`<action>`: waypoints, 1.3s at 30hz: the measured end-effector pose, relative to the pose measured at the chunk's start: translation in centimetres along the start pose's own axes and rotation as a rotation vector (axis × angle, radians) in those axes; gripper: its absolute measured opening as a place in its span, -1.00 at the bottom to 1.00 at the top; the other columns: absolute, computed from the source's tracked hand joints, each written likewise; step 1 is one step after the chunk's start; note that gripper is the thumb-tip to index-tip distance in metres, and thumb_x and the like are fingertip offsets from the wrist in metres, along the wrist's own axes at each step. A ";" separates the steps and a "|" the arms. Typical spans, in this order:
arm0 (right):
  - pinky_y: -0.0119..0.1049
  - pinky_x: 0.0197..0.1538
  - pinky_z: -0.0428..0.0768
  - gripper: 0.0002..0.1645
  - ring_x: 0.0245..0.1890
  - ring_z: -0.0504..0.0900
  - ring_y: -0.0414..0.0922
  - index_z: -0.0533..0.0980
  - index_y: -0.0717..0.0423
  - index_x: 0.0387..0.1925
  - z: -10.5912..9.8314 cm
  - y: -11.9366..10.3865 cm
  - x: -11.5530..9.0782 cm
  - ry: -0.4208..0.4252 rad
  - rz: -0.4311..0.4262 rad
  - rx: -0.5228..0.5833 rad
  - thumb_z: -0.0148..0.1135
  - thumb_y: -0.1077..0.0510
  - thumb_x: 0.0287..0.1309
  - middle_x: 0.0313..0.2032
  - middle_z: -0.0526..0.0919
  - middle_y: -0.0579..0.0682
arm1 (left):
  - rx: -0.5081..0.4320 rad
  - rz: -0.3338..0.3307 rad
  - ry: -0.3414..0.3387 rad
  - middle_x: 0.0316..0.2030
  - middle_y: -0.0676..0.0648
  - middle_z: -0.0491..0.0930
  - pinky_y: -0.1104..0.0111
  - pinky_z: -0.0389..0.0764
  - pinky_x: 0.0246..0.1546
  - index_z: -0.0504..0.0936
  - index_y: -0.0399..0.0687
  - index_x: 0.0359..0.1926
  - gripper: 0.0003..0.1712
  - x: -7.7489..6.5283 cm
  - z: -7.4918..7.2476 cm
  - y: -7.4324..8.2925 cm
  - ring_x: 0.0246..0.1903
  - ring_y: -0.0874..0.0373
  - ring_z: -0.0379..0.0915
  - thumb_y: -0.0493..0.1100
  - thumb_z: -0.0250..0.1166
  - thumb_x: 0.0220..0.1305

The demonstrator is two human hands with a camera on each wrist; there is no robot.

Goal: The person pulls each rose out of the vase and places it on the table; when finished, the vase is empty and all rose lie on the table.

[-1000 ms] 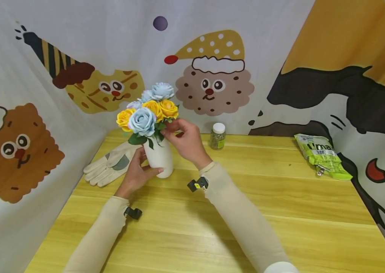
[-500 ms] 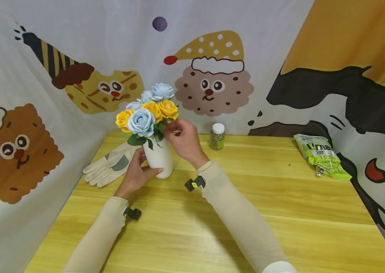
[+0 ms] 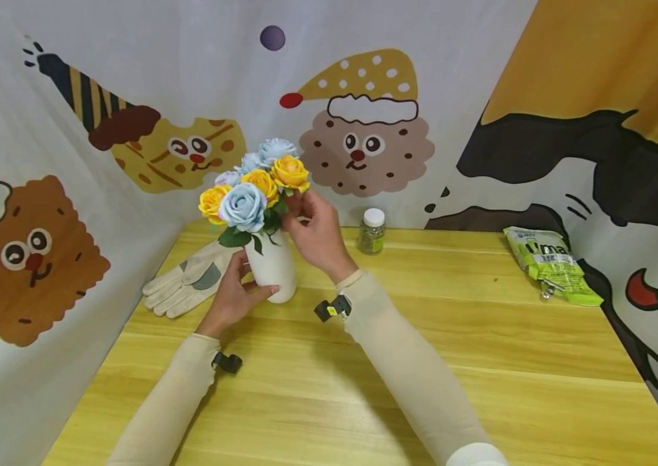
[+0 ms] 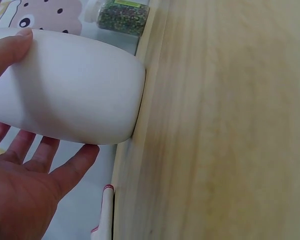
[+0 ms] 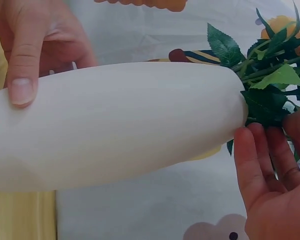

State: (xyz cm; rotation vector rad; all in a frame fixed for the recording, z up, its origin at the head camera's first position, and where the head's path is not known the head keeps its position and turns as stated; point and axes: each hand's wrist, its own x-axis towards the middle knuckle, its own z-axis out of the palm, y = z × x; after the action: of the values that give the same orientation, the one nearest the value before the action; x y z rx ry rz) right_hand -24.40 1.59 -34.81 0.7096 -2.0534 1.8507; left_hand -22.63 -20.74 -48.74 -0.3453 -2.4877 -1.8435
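A white vase (image 3: 272, 268) stands on the wooden table, full of blue and yellow artificial roses with green leaves (image 5: 270, 100). My left hand (image 3: 234, 299) grips its lower body, thumb across the front and fingers behind. In the left wrist view, the vase's base (image 4: 132, 95) meets the tabletop. At the vase's mouth, my right hand (image 3: 318, 236) pinches among the stems below a yellow rose (image 3: 291, 173), which sits a little above the yellow rose beside it. The stem between those fingertips is mostly hidden by leaves. A large blue rose (image 3: 243, 206) faces the front.
A pale work glove (image 3: 189, 281) with grey patches lies left of the vase. Behind and right stands a small jar (image 3: 372, 233) with a white lid. A green snack bag (image 3: 550, 265) lies at the far right. Cartoon-printed cloth (image 3: 457, 58) hangs around the table.
The rightmost yellow rose has risen and turned slightly to the right, with my right hand moving up a little at its stem. My left hand and the vase have stayed in place.
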 end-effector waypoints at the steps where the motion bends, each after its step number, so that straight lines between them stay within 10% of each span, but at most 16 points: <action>1: -0.21 -0.09 0.81 -0.75 -0.20 0.75 0.05 0.56 0.30 0.03 0.0 -0.1 0.1 -0.002 -0.004 0.009 0.21 0.40 0.36 -0.18 0.71 0.23 | 0.003 -0.001 -0.001 0.43 -0.17 0.34 -0.19 0.58 0.31 0.17 0.03 0.54 0.12 0.0 0.0 0.0 0.39 -0.19 0.37 -0.09 0.69 0.11; 9: -0.07 -0.02 0.82 -0.68 -0.07 0.74 0.04 0.49 0.28 0.20 -0.4 -0.9 0.5 0.008 -0.027 0.013 0.06 0.36 0.50 0.06 0.71 0.21 | 0.012 -0.007 0.000 0.41 -0.17 0.34 -0.18 0.58 0.31 0.18 0.03 0.51 0.09 -0.1 0.0 0.2 0.39 -0.20 0.37 -0.10 0.68 0.12; 20: -0.10 -0.08 0.83 -0.81 -0.14 0.74 0.13 0.44 0.36 0.05 -1.0 -2.0 0.8 0.121 -0.067 0.100 0.17 0.34 0.50 -0.10 0.65 0.28 | 0.007 -0.006 -0.014 0.43 -0.17 0.32 -0.19 0.57 0.32 0.17 0.03 0.53 0.07 -0.1 0.0 0.2 0.38 -0.20 0.37 -0.09 0.65 0.16; 32: -0.22 -0.15 0.83 -0.82 -0.24 0.70 -0.28 0.42 0.41 -0.03 -1.8 -2.4 0.4 0.322 -0.161 0.158 0.22 0.36 0.47 -0.13 0.65 0.37 | -0.004 -0.016 -0.024 0.41 -0.17 0.33 -0.18 0.55 0.35 0.17 0.02 0.52 0.06 -0.2 0.0 0.2 0.40 -0.18 0.36 -0.10 0.65 0.17; 39: -0.25 -0.13 0.82 -0.90 -0.30 0.76 -0.24 0.47 0.25 -0.06 -2.4 -2.3 0.3 0.393 -0.174 0.237 0.21 0.31 0.49 -0.19 0.70 -0.03 | -0.014 -0.006 -0.015 0.39 -0.16 0.36 -0.16 0.58 0.31 0.19 0.03 0.51 0.04 -0.4 -0.1 0.1 0.38 -0.16 0.39 -0.14 0.64 0.17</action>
State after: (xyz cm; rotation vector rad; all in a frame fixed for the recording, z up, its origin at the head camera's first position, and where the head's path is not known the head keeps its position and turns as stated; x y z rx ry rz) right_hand -23.66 3.82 -32.41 0.5093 -1.5003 1.9647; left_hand -22.22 -20.84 -48.65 -0.3537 -2.4893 -1.8686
